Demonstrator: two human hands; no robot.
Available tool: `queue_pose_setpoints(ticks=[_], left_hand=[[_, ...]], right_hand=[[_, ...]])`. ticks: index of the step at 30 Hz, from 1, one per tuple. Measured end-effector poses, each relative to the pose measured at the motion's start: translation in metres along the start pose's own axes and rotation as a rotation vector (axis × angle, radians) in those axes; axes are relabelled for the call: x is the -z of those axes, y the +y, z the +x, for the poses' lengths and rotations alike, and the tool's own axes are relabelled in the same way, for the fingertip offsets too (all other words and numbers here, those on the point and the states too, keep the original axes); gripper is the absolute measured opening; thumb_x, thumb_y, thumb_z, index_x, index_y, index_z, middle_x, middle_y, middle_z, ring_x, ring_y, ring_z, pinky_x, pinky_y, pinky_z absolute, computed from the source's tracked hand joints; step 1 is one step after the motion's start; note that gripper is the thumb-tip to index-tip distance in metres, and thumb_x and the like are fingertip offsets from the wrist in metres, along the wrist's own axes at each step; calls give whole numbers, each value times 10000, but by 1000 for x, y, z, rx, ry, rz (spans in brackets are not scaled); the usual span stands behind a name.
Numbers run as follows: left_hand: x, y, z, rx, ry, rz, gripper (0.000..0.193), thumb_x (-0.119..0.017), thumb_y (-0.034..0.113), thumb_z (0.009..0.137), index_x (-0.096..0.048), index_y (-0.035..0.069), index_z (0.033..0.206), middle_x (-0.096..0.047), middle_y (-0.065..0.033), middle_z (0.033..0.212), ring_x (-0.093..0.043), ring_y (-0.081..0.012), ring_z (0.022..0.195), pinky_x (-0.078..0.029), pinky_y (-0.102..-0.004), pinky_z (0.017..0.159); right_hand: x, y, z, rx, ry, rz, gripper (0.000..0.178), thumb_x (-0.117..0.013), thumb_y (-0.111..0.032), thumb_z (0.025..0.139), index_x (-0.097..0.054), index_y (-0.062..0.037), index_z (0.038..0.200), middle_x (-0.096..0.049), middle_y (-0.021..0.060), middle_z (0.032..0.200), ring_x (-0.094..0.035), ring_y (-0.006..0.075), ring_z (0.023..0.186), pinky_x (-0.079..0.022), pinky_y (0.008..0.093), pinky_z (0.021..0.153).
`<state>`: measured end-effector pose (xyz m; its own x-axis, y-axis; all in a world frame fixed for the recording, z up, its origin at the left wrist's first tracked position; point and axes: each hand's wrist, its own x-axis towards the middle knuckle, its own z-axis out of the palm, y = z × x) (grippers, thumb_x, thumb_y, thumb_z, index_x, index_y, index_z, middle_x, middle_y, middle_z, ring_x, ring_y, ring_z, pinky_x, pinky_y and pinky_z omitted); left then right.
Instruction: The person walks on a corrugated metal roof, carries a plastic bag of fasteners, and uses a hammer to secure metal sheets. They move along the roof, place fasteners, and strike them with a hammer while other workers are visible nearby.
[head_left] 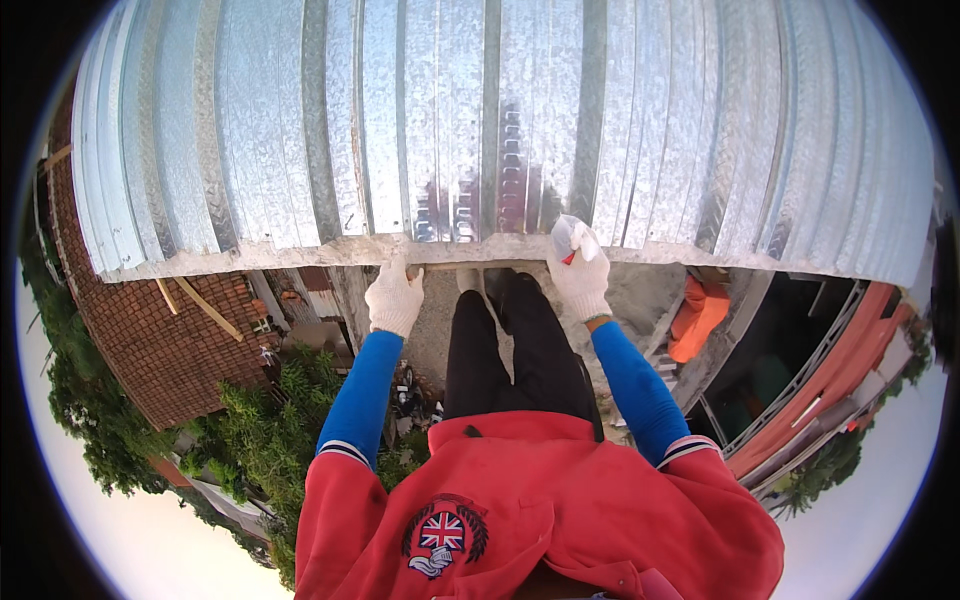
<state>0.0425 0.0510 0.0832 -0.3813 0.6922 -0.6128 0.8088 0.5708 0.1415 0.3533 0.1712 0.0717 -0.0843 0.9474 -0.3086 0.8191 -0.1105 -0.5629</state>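
Corrugated metal roofing sheet (440, 120) spreads out ahead of me, ending above a rough concrete ledge (480, 248). My left hand (395, 298), in a white knitted glove, is at that ledge with its fingers curled against the edge and the thumb to the right. In a matching glove, my right hand (584, 285) is closed on a small translucent plastic bag (568, 232). Something red shows at the bag's lower part, too small to name. The bag leans up over the ledge, touching or nearly touching the metal.
My legs (515, 350) are below the ledge, high above the ground. A tiled roof (160, 340) and trees (270, 430) lie at left. To the right hang an orange cloth (698, 320) and a reddish roof (820, 385) beside a dark opening (775, 345).
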Motion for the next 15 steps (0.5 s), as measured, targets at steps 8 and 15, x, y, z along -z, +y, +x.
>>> queue_pose_setpoints(ticks=[8,15], left_hand=[[-8,-4,-1,-16,50,-33,251,-765,300,952,-637,85,973,-677,-115,967,-711,-354,866,-567,-493,728],[-10,-7,-1,-13,46,-48,264,-764,312,954,-670,86,1052,-695,-132,1018,-734,-355,873,-582,-492,752]], right_hand=[[-3,2,0,8,2,-1,399,-794,-213,839,-664,-112,1203,-701,154,1252,-719,383,1087,-594,444,894],[-2,1,-1,18,-12,-115,344,-782,-304,885,-578,-80,1048,-698,182,1055,-704,417,983,-559,482,825]])
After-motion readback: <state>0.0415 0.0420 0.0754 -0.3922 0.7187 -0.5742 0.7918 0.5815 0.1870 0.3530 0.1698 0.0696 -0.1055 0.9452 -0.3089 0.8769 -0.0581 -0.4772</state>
